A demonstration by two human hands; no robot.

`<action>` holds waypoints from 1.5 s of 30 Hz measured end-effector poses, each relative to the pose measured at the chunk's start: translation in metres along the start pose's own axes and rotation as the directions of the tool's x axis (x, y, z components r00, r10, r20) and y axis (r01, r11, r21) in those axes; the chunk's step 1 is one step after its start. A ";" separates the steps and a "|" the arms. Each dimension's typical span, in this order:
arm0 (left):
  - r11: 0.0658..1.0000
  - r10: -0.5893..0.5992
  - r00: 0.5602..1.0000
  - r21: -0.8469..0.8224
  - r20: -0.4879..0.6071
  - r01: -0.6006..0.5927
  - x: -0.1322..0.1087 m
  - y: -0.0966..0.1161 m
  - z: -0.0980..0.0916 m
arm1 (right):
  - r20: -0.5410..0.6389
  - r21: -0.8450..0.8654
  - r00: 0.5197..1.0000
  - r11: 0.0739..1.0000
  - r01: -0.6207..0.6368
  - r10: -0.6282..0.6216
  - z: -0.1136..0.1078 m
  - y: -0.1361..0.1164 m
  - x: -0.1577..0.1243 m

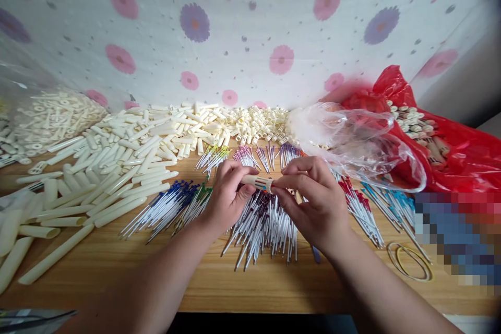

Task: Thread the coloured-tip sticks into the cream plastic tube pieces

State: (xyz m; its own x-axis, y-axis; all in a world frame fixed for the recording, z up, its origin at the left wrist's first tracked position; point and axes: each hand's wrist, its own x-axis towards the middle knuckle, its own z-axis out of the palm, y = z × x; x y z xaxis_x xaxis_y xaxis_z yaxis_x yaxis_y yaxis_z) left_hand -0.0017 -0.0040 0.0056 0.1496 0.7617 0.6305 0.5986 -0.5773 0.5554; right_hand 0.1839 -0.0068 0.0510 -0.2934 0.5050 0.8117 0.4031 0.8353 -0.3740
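Observation:
Both of my hands meet over the middle of a wooden table (242, 282). My left hand (227, 195) is closed around one end of a cream pen barrel (258, 182) that lies level between the hands. My right hand (313, 201) pinches the other end, where coloured refill tips show. Under the hands lies a heap of thin white pen refills (262, 229) with dark tips. More refill bundles with blue (160, 209), green (213, 156) and red (360, 209) tips fan out around it.
Cream pen barrels (117, 167) are piled across the left. Small cream caps (258, 122) lie at the back centre. A clear plastic bag (352, 141) and a red bag (450, 146) with parts sit right. Rubber bands (410, 261) lie at front right. A flowered cloth (250, 31) hangs behind.

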 end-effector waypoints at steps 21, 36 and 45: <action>0.985 0.055 0.991 0.168 -0.120 -0.034 0.002 -0.001 -0.005 | 0.125 0.526 0.944 0.786 -0.325 0.306 0.005 0.014 -0.002; 0.906 -0.279 0.948 -0.284 0.155 0.314 -0.001 -0.009 0.007 | 0.195 -0.622 0.662 0.613 -0.487 0.724 -0.070 0.035 -0.102; 0.907 -0.278 0.949 -0.285 0.146 0.309 0.001 -0.006 0.003 | 0.213 -0.650 0.576 0.555 -0.519 0.789 -0.047 0.034 -0.089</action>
State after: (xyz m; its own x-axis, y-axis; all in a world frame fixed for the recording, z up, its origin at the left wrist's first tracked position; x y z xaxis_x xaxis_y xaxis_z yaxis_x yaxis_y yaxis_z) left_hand -0.0028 0.0010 0.0010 0.0909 0.9266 0.3648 0.3653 -0.3718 0.8534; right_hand 0.2647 -0.0341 -0.0130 -0.0358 0.9964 0.0767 0.9394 0.0597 -0.3375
